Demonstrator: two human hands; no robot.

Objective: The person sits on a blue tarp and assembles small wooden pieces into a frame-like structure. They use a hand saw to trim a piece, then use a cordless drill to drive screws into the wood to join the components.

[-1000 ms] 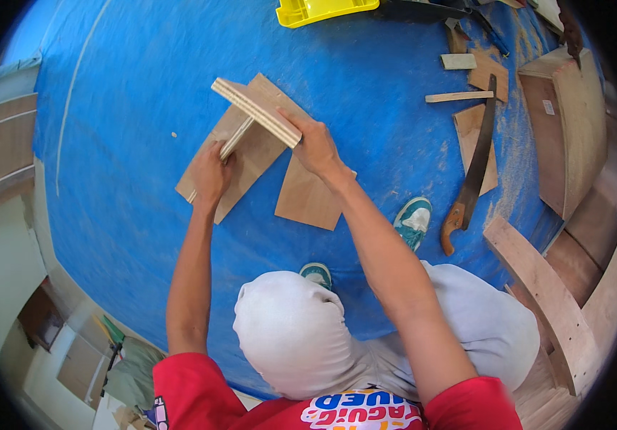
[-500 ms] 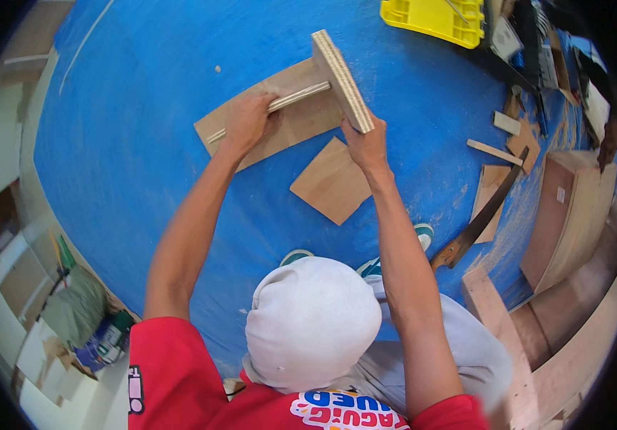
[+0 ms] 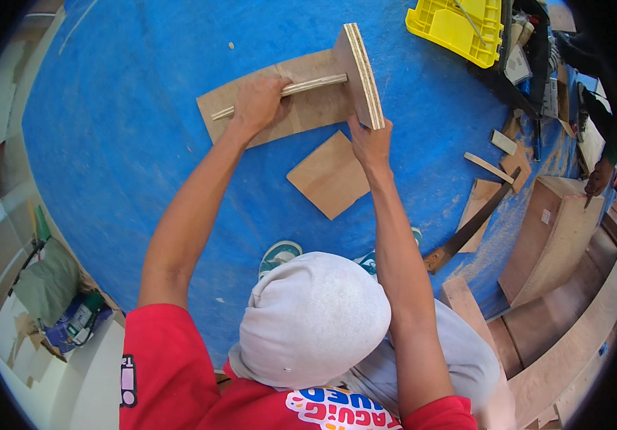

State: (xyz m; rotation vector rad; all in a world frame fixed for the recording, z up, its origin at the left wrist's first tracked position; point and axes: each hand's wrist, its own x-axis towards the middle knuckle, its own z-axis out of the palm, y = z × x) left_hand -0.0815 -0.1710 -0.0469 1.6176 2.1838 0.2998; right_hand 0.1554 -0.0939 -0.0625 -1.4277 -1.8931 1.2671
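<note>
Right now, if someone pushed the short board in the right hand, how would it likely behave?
The short board is probably stiff: its layered edge looks straight. It may tip rather than roll, as it appears to stand on edge. The right hand, holding its near end, would likely steady it.

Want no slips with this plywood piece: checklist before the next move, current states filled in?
1. Left hand gripping the upright strip: ok.
2. Right hand holding the end panel: ok, at its near end.
3. Strip fastened to end panel: cannot tell; they appear to meet, no fastener visible.
4. Square panel out of both hands: ok, lying on the tarp.
5. Saw away from hands: ok, on the right by the offcuts.
6. Tarp free of sawdust: not ok, scattered around the saw.
</note>
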